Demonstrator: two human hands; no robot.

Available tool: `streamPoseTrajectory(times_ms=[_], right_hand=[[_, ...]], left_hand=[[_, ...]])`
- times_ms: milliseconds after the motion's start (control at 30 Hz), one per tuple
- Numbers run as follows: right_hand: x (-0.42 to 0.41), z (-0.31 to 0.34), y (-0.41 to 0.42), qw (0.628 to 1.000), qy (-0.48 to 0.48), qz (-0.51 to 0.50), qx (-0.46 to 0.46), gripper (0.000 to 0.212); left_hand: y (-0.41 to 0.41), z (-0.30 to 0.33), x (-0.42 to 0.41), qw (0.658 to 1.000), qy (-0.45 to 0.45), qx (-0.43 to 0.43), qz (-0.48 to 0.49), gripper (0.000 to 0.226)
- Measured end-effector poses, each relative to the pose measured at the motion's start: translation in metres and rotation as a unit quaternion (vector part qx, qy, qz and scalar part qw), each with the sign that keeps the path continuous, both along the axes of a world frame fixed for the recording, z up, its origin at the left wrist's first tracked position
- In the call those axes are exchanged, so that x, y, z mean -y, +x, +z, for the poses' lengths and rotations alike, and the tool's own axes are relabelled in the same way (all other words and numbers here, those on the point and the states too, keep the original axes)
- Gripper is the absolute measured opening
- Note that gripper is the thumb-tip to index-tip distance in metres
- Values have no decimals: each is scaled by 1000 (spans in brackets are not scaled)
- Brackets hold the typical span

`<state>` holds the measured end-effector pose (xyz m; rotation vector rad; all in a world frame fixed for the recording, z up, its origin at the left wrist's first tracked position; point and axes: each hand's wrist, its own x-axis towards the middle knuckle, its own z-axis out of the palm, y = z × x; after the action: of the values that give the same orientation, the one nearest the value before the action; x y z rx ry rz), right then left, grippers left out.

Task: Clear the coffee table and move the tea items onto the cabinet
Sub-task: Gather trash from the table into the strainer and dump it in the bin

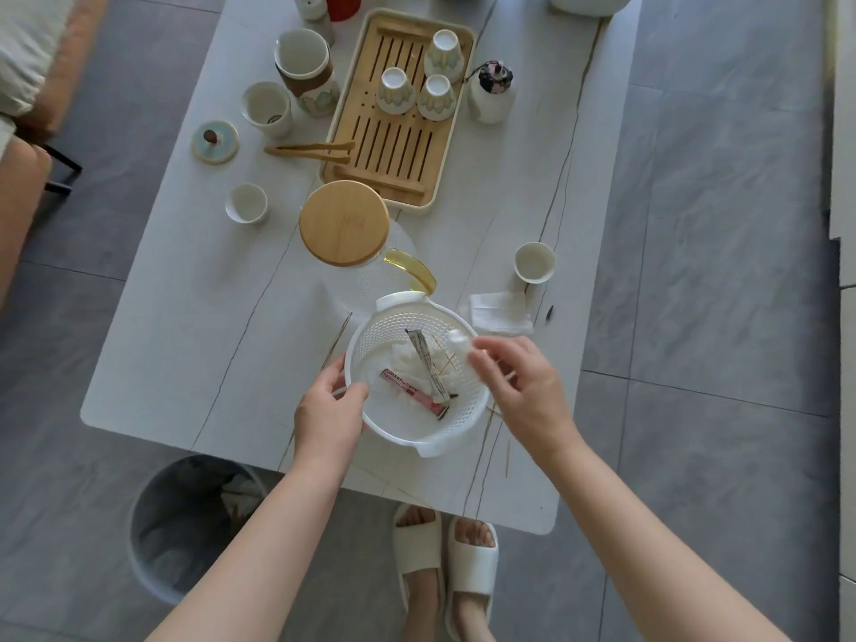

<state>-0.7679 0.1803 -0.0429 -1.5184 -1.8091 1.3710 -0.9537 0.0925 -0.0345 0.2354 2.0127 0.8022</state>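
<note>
Over the coffee table (194,345), left hand (330,410) grips the basket (468,424); right-hand fingers (481,359) pinch a tissue wad (458,339).

Both forearms were bare, with no sleeves, watch or rings showing on the left hand (330,412) or the right hand (523,386). The feet wore thick-soled, open-toed, cream-white foam slide sandals (444,563) with one broad, smooth strap each.
</note>
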Motion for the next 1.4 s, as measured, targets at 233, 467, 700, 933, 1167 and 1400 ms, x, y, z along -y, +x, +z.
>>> streamPoseTrajectory(times_ms=[233, 467, 700, 933, 1167, 1400], right_hand=[[-43, -56, 4, 953, 39, 86, 288, 38], [-51, -94, 13, 913, 26, 190, 360, 47], [-48, -61, 45, 972, 3, 32, 231, 24], [-70, -54, 70, 952, 56, -27, 300, 23], [-68, -85, 44, 952, -139, -44, 268, 37], [11, -81, 44, 935, -88, 198, 280, 31]], left_hand=[[-5, -9, 1, 1000, 9, 18, 11, 39], [-11, -8, 4, 999, 25, 24, 6, 39], [-5, 13, 18, 1000, 17, 11, 13, 42], [20, 16, 25, 999, 22, 35, 18, 46], [25, 2, 26, 999, 30, 0, 17, 40], [25, 17, 45, 998, 27, 8, 50, 42]])
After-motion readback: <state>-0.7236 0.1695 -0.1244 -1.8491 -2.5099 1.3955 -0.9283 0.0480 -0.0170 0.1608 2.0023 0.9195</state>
